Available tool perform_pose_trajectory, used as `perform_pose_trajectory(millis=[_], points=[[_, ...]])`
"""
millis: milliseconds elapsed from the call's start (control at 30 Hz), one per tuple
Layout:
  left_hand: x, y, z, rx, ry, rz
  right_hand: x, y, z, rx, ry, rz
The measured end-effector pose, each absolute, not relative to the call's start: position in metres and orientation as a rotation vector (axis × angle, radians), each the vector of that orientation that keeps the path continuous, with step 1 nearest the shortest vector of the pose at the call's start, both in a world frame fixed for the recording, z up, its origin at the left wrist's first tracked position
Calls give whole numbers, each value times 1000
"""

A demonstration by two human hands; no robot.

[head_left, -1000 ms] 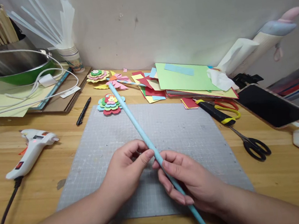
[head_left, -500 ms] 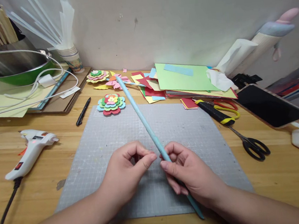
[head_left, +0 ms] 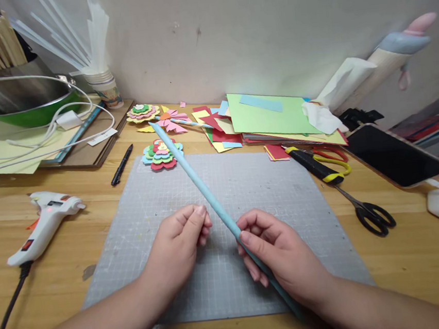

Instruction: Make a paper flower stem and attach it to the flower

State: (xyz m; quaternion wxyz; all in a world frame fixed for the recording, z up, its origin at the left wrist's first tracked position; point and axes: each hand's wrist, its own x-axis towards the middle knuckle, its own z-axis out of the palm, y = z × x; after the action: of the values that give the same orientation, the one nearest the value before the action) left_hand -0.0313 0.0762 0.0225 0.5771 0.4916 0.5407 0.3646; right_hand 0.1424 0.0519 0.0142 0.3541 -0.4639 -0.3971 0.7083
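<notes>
A long, thin light-blue rolled paper tube [head_left: 206, 190] slants across the middle of the view, its far end up by the paper flowers. My right hand [head_left: 269, 245] is closed round its lower part, thumb on top. Left of the tube and apart from it, my left hand [head_left: 182, 235] is closed, thumb pressed on the curled fingers; whether something small is in them is hidden. Both hands are above a grey cutting mat [head_left: 141, 234]. A layered paper flower [head_left: 159, 165] lies at the mat's back left edge, partly behind the tube.
A white glue gun [head_left: 46, 222] and a black pen [head_left: 122, 165] lie left of the mat. To the right are a cutter knife [head_left: 315, 165], black scissors [head_left: 374, 217] and a phone [head_left: 399, 154]. Coloured paper sheets [head_left: 269, 121] and a pink paper flower [head_left: 176, 122] lie along the wall.
The tube's far end has swung left, over the layered flower. My left hand has drawn left, away from the tube, its fingers curling in more. My right hand keeps its hold.
</notes>
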Motion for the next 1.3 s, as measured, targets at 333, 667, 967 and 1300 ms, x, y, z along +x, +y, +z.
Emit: perform_pose_trajectory(millis=[333, 667, 967, 1300], points=[[-33, 76, 20, 1114, 1340, 847, 146, 50, 13, -1066, -947, 1926], [-33, 75, 25, 1184, 1085, 948, 147, 53, 11, -811, -742, 2210], [-36, 72, 25, 1121, 1068, 958, 148, 51, 12, -752, -776, 2270], [-38, 69, 32, 1157, 983, 972, 151, 51, 15, -703, -860, 2437]])
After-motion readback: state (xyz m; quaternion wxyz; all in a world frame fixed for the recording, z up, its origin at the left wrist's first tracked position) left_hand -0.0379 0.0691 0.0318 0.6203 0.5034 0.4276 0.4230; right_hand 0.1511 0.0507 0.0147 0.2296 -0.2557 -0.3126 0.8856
